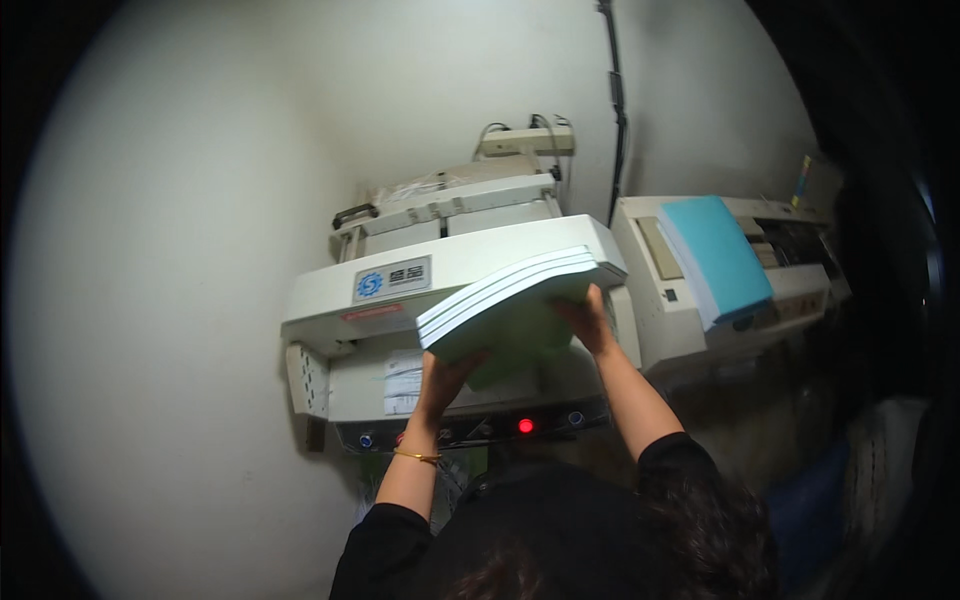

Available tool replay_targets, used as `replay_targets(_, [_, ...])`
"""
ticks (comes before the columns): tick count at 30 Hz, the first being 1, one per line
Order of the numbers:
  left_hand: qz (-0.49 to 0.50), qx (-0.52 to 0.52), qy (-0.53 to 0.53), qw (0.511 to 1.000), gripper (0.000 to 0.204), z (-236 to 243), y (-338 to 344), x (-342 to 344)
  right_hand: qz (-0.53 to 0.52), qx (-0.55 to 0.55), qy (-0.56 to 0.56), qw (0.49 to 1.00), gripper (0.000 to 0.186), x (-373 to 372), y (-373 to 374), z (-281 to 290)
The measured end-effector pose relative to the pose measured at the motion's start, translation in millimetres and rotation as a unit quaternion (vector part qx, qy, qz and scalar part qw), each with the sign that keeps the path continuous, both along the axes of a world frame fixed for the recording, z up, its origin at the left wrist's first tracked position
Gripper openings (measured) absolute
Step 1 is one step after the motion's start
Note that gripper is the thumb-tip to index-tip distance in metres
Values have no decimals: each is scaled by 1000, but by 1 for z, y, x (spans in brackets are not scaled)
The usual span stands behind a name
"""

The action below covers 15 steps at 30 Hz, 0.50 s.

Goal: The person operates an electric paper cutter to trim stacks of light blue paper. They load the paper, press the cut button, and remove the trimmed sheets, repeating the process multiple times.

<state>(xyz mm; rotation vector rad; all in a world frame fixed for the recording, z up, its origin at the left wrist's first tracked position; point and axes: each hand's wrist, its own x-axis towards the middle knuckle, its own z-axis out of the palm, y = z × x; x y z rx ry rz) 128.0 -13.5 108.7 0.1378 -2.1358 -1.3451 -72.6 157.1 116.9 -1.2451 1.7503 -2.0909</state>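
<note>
**Both your hands hold up a stack of pale green booklets**

At the centre of the frame, you lift a stack of pale green booklets [510,300] in front of a white machine [400,285]. Your left hand [450,372] grips its lower left edge, fingers curled underneath. Your right hand [590,318] clasps the right edge. A gold bangle [416,456] circles your left wrist. At right, a blue paper stack [715,255] lies on a second machine [790,285].

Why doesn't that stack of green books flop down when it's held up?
The stack of green books probably stays fairly stiff, since its edges look straight. It likely feels heavy, as the left hand and right hand both support it. The tilted books might slide apart.
</note>
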Motion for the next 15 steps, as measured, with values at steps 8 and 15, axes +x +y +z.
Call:
replay_targets(8, [83, -114, -2, 990, 29, 17, 20, 16, 9, -81, -146, 986, 28, 23, 8, 26])
replay_targets(15, [172, -116, -19, 978, 25, 47, 46, 69, 32, -252, 122, 960, 46, 75, 51, 128])
